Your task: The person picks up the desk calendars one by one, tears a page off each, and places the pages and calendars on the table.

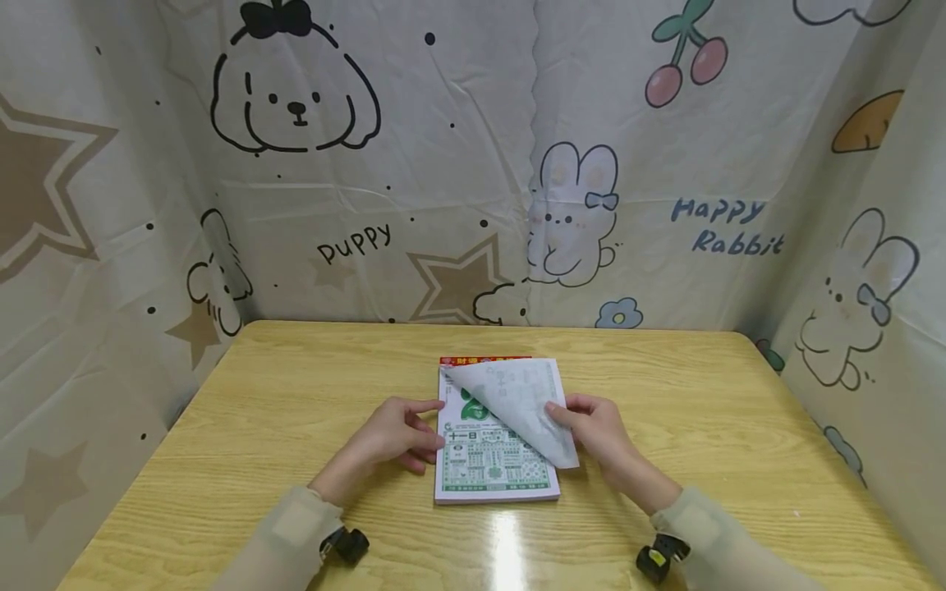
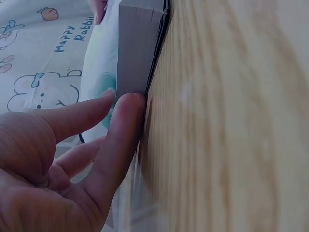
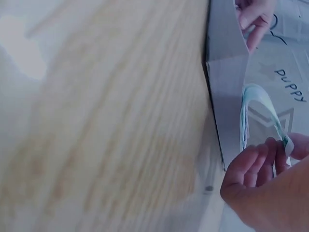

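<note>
A thick tear-off calendar with green print lies on the table, a red strip along its far edge. My right hand pinches the lifted corner of its top page, folded back so that its pale reverse shows. In the right wrist view the page bends up off the block between thumb and fingers. My left hand rests its extended fingertips against the left side of the calendar. The left wrist view has those fingers right at the thick side of the block.
The wooden table has a far edge in front of a printed curtain, which also hangs at both sides. A small dark wrist camera sits on the left wrist, another camera on the right.
</note>
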Tool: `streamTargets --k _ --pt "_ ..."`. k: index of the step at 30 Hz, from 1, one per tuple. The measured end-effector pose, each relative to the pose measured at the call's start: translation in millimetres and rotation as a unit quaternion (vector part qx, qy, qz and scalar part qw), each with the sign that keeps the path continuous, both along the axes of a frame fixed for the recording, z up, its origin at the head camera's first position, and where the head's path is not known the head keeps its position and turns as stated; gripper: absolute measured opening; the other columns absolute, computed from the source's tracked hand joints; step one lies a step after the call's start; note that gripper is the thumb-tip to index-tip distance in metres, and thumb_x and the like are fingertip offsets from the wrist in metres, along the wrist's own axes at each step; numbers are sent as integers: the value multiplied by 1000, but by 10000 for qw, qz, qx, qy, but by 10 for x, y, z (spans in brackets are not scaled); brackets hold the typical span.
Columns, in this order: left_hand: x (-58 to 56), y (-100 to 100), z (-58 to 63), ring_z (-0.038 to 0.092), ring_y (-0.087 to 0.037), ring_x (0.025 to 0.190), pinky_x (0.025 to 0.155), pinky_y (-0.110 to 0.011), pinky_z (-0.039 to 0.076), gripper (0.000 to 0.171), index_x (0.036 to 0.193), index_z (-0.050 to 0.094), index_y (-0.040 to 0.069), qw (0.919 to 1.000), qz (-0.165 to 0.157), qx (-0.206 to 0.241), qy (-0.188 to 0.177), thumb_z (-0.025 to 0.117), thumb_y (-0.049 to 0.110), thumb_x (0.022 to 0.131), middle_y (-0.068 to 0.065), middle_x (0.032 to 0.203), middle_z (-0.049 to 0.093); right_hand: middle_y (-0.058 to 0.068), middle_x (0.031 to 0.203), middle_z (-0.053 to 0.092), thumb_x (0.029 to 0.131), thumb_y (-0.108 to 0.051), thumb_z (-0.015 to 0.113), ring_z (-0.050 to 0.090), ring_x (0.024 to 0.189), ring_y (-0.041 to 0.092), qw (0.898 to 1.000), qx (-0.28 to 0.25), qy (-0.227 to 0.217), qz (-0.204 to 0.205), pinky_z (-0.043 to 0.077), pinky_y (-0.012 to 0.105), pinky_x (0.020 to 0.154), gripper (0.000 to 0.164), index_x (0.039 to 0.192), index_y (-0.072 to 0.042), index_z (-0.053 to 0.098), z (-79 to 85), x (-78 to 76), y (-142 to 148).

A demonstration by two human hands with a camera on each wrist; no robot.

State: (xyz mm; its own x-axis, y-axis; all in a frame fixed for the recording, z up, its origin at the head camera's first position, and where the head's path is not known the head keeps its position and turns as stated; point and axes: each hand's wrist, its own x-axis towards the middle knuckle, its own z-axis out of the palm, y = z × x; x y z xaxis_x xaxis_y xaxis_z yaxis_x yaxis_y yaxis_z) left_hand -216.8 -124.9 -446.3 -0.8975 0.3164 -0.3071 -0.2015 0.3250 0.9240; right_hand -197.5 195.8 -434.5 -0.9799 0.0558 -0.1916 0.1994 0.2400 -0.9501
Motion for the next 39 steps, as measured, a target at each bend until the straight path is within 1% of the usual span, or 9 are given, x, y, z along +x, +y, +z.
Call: streamTargets --k 3,8,11,16,19,25,34,37,39 --pt "-9 23 -14 74 -24 72 59 -37 66 66 152 57 5 10000 57 -73 18 82 2 91 -17 97 68 8 102 69 97 -19 78 62 87 16 9998 -89 -131 -109 55 25 69 33 119 5 72 -7 -41 36" --pt "4 66 10 74 -23 70 58 -37 65 66 151 59 7 9997 157 -208 46 83 0 90 -16 96 67 11 110 71 95 -14 78 64 91 18 9985 -447 -304 -117 57 28 73 41 129 6 68 -17 -83 91" --pt "22 81 36 73 -23 69 57 -37 65 66 151 59 7 9995 169 -255 66 83 0 90 -16 95 66 11 116 69 96 -16 77 64 94 18 9971 -609 -441 -150 57 28 76 42 131 7 67 -14 -85 106" --pt "27 86 32 73 -23 69 57 -36 65 68 152 58 7 9994 149 -299 88 83 2 89 -16 95 66 9 110 70 99 -23 75 65 92 15 9944 -867 -552 -245 58 27 75 46 132 8 65 -15 -99 121" --pt "21 84 15 73 -23 69 57 -36 65 70 152 56 6 9994 115 -295 130 85 3 89 -16 94 67 8 107 72 99 -23 76 66 89 15 9947 -861 -507 -251 58 27 73 45 130 8 67 -26 -107 129" --pt "7 81 -8 73 -22 69 57 -35 65 71 152 57 6 9993 103 -324 173 86 4 87 -15 93 66 8 107 73 96 -17 79 67 87 16 9961 -763 -360 -263 59 27 70 38 124 8 71 -61 -122 135" --pt "27 82 22 73 -22 67 57 -36 65 72 151 57 5 9993 155 -322 130 86 1 86 -16 91 67 8 108 70 96 -17 80 63 84 16 9967 -601 -367 -411 56 25 66 35 120 7 72 -70 -112 121" --pt "30 82 27 73 -22 67 57 -36 65 72 151 57 5 9992 150 -342 140 86 1 86 -16 91 67 9 110 71 96 -17 80 63 85 16 9968 -566 -365 -431 56 25 67 36 121 7 72 -71 -109 114" --pt "33 83 29 73 -22 67 57 -36 65 71 151 57 5 9992 146 -346 143 86 1 86 -16 91 67 10 115 70 97 -17 79 64 87 15 9968 -586 -355 -403 57 25 70 39 126 6 71 -70 -111 111"
